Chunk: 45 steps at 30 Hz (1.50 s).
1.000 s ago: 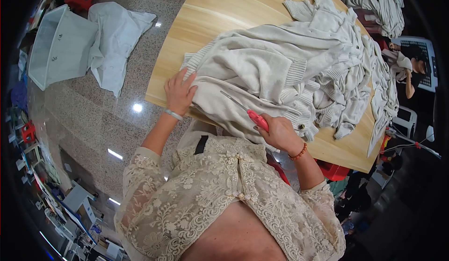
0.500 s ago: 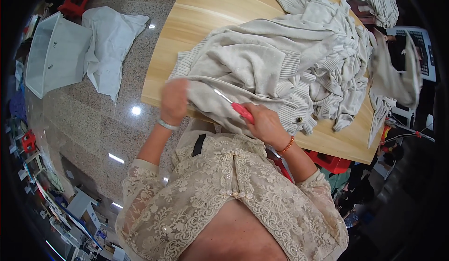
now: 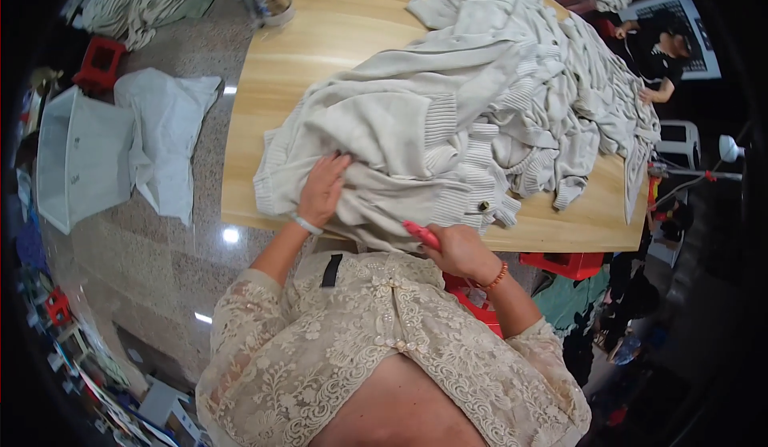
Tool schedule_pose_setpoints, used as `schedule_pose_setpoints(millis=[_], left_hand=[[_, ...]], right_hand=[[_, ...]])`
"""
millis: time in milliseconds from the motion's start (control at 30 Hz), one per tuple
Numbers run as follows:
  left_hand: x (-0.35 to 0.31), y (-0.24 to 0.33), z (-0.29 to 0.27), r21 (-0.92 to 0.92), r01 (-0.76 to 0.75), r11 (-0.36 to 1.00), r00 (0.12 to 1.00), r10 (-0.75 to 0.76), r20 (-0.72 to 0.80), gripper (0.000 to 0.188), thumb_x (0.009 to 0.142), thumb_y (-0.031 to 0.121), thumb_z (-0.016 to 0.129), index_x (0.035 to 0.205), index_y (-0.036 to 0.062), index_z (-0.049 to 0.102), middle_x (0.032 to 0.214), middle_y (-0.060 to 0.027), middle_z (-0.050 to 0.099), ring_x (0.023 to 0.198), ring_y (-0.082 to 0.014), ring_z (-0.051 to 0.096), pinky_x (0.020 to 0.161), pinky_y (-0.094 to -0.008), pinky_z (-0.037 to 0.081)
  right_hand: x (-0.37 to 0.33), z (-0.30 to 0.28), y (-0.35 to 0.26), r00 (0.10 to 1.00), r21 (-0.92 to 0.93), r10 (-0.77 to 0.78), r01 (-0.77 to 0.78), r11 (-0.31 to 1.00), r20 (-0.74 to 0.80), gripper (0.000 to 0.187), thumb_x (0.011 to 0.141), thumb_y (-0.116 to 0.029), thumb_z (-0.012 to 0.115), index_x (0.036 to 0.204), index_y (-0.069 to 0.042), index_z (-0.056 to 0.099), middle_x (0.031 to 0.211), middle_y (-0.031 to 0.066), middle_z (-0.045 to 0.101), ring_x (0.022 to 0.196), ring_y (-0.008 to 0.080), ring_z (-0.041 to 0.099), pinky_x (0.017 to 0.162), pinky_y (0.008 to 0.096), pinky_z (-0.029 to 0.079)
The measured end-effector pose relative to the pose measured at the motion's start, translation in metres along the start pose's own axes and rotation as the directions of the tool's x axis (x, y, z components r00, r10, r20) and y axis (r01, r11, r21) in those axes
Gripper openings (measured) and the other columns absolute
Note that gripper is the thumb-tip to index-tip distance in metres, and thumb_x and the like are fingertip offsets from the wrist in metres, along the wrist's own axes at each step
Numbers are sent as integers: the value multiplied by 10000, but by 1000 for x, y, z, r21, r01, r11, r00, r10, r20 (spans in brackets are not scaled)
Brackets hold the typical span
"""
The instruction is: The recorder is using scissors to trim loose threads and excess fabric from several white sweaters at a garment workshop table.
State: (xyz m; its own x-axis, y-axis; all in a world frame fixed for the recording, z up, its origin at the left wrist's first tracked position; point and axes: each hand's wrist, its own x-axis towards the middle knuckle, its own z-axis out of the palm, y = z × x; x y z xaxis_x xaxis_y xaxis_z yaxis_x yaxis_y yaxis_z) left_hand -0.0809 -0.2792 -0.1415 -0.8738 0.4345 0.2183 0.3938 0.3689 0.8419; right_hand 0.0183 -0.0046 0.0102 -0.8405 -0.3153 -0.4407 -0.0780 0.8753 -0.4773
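Note:
A cream knitted cardigan with ribbed bands lies rumpled near the front edge of the wooden table. My left hand rests on its lower left part, fingers stretched out over the knit. Closed around a red-handled tool is my right hand, just above the garment's near edge. The tool's slim metal shaft points up and left and is hard to make out against the fabric. A dark button shows on the ribbed band to the right of the tool.
More cream knitwear is heaped at the table's right side. A co-worker reaches toward its far right end. On the floor at left stand a white plastic bin and a white sack. A cup of tools sits at the table's far left corner.
My left hand has moved from the garment's left edge onto the fabric and now lies flat. My right hand still holds the red-handled tool, slightly lower. The view has shifted; a co-worker now shows.

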Motion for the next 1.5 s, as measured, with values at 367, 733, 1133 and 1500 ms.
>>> schedule_pose_setpoints(millis=[367, 733, 1133, 1500], left_hand=[[-4, -37, -9, -857, 241, 455, 753, -645, -131, 350, 1025, 231, 424, 1232, -35, 518, 1120, -125, 602, 1045, -188, 598, 897, -316, 514], [131, -59, -38, -64, 247, 967, 904, -254, -344, 191, 951, 153, 571, 1060, 15, 646, 897, -34, 640, 744, -92, 559, 662, -232, 460], [231, -81, 7, 432, 457, 777, 821, -556, 132, 391, 608, 161, 736, 988, 105, 664, 890, -97, 686, 824, -301, 635, 794, -378, 497], [217, -22, -44, 244, 278, 929, 922, -187, -338, 203, 712, -95, 549, 867, 33, 517, 970, -177, 642, 896, -305, 616, 782, -331, 481]], right_hand=[[53, 3, -15, 995, 99, -79, 85, 991, -59, 223, 824, -258, 643, 841, -37, 613, 713, 176, 640, 717, 379, 633, 653, 487, 484], [40, -155, 126, 643, 555, 533, -195, 809, -551, 312, 856, -330, 640, 743, -41, 674, 620, 156, 631, 580, 280, 645, 562, 403, 478], [192, -250, 242, 718, 218, 337, -256, 942, -610, 454, 699, -286, 790, 974, 32, 619, 895, 210, 667, 872, 343, 653, 786, 393, 506], [168, -244, 235, 780, 85, 270, -270, 959, -564, 311, 673, -179, 672, 899, 19, 592, 898, 264, 649, 901, 419, 623, 831, 462, 497]])
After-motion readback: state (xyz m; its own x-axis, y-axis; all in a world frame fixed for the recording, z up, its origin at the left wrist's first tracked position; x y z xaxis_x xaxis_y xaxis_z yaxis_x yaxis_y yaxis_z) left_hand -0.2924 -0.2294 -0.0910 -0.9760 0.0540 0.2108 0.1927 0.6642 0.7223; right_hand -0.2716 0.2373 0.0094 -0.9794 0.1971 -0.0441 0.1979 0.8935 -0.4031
